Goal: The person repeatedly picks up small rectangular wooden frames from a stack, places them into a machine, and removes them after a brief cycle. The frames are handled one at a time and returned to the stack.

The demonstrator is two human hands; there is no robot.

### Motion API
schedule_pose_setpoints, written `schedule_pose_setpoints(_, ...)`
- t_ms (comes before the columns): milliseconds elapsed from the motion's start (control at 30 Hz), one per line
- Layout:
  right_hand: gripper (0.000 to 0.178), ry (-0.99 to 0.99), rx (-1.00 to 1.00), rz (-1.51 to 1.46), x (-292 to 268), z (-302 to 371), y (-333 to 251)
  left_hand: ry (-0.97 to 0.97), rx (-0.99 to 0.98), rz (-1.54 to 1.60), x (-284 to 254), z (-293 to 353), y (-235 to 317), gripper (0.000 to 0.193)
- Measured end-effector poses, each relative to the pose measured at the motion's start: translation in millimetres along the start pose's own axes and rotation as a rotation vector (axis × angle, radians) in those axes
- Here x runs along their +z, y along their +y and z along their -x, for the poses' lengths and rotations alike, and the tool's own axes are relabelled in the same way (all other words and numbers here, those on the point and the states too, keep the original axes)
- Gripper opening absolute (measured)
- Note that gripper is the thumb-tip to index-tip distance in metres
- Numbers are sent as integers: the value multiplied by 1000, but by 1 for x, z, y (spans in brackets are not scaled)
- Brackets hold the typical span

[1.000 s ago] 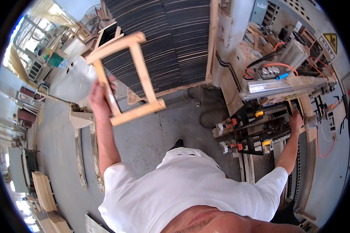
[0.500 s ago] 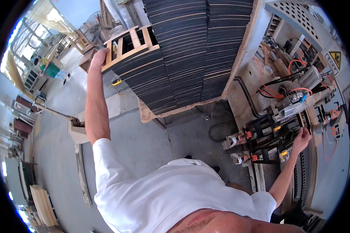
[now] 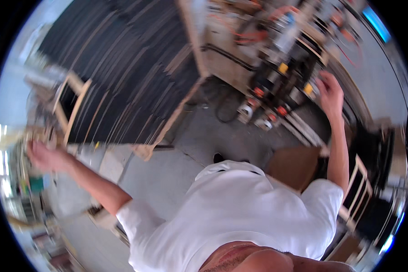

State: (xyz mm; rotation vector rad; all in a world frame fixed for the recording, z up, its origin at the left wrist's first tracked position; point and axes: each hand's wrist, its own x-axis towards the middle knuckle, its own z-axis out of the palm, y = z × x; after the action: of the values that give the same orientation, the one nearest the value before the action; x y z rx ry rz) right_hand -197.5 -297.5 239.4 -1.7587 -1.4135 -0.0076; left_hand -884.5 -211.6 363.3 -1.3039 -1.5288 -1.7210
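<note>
Now left hand (image 3: 47,157) off wooden frame (image 3: 79,110).

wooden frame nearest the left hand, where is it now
In the head view, the wooden frame is at the left, by the left side of the dark stack, just above the left hand in the picture.

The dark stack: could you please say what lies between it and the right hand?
In the head view, floor and the machine with red and yellow parts lie between the dark stack and right hand.
</note>
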Motion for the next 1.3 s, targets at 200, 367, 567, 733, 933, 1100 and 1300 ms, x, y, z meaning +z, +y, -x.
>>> schedule_pose_setpoints(200,31,-108,-86,526,-124,37,-17,-471,-212,883,62,209,128,30)
schedule_pose_setpoints(367,36,-30,91,887,-239,102,9,-1473,-1602,1131,101,421,163,31)
schedule_pose_setpoints(567,44,-128,580,802,-293,222,16,-1857,-1457,896,112,508,207,29)
schedule_pose_setpoints(733,42,-200,769,649,-251,261,9,-1971,-1261,864,143,524,253,31)
schedule_pose_setpoints(933,28,74,888,524,-238,272,18,-2009,-1115,887,195,530,327,32)
schedule_pose_setpoints(1100,26,353,865,339,-257,256,10,-1934,-1090,967,286,546,377,33)
schedule_pose_setpoints(1300,27,399,751,385,-244,193,-1,-1866,-1257,1069,418,582,452,51)
